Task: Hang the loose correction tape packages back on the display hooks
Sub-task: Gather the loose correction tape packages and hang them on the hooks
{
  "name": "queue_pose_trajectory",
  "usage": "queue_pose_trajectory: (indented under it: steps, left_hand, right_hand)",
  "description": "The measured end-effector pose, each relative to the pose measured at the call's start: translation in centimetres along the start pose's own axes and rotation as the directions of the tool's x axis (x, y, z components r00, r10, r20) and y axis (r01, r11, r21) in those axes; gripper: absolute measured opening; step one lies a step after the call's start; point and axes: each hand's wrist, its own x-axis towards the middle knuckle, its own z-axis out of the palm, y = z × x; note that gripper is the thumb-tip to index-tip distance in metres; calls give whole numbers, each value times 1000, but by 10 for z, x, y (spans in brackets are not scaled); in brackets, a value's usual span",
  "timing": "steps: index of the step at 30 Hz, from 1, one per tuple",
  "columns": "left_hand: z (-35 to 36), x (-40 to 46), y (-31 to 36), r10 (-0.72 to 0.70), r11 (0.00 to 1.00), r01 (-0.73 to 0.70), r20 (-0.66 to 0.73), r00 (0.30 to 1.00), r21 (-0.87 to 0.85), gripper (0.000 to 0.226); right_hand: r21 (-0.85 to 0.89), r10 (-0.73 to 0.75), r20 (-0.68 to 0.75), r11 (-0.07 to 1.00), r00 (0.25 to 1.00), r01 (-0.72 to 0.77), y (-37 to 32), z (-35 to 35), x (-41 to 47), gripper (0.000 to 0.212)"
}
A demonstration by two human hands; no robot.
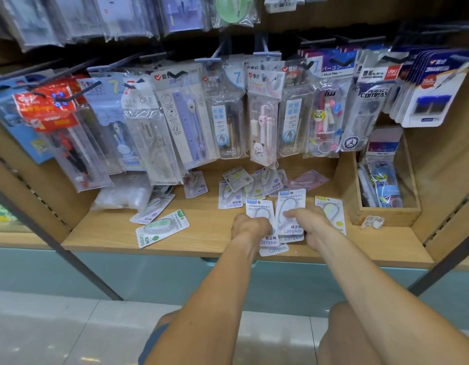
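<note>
On the light wooden shelf board (207,241), near its front edge, a small stack of white card-backed correction tape packages with lilac print (291,206) is held between both hands. The left hand (250,227) is closed over the left side of the stack, its fingers curled down onto the cards. The right hand (311,223) is closed over the right side, thumb laid across the top card and the other fingers tucked underneath. The stack is fanned, with lower cards seen projecting toward the near edge.

More loose packages are scattered over the board: a green-printed correction tape package (162,229) lying flat at the near left, a lilac one (152,209) just beyond it, a yellow-marked one (330,213) immediately right of the right hand, and a cluster of overlapping lilac packages (250,184) farther back. A pink transparent package (305,179) is noted at the far right of that cluster.

Above the board, bagged compass and ruler sets (228,111) are hung in a row on dark display hooks (217,52). An open wooden box (386,196) holding further packets is placed at the right end.
</note>
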Motion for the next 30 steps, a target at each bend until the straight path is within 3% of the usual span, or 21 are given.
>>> queue_pose_trajectory:
  steps: [3, 5, 7, 9, 15, 21, 23, 26, 30]
  left_hand:
    - [1, 0, -3, 17, 991, -12, 38, 999, -135, 27]
    - [0, 1, -7, 39, 985, -30, 48, 998, -171, 28]
    - [0, 3, -11, 60, 982, -47, 66, 996, -183, 36]
    - [2, 3, -13, 115, 974, -96, 84, 990, -207, 30]
    - [-6, -11, -13, 340, 929, -272, 284, 897, -253, 43]
    - [-17, -7, -23, 321, 908, -178, 357, 877, -379, 84]
    - [-18, -4, -24, 295, 892, -107, 386, 874, -439, 75]
    - [-19, -5, -25, 356, 897, -196, 385, 851, -397, 39]
    - [-22, -4, -27, 508, 854, -398, 367, 780, -336, 56]
  right_hand:
    - [139, -45, -81, 989, 996, 56, 4, -13, -4, 41]
    - [287, -68, -112, 953, 991, 97, 4, -22, -8, 27]
    - [421, -69, 0, 905, 998, 62, 7, -26, -10, 32]
    - [468, -76, 135, 884, 988, 4, 9, -21, -18, 27]
    - [440, -65, 244, 897, 968, -51, 20, -9, -24, 41]
    - [406, -113, 270, 914, 956, -6, 21, 5, -26, 39]
    - [380, -145, 261, 924, 954, 37, 20, 7, -26, 34]
    - [376, -201, 273, 923, 941, 88, 22, 5, -25, 31]
    - [395, -357, 268, 888, 895, 235, 28, -5, -23, 49]
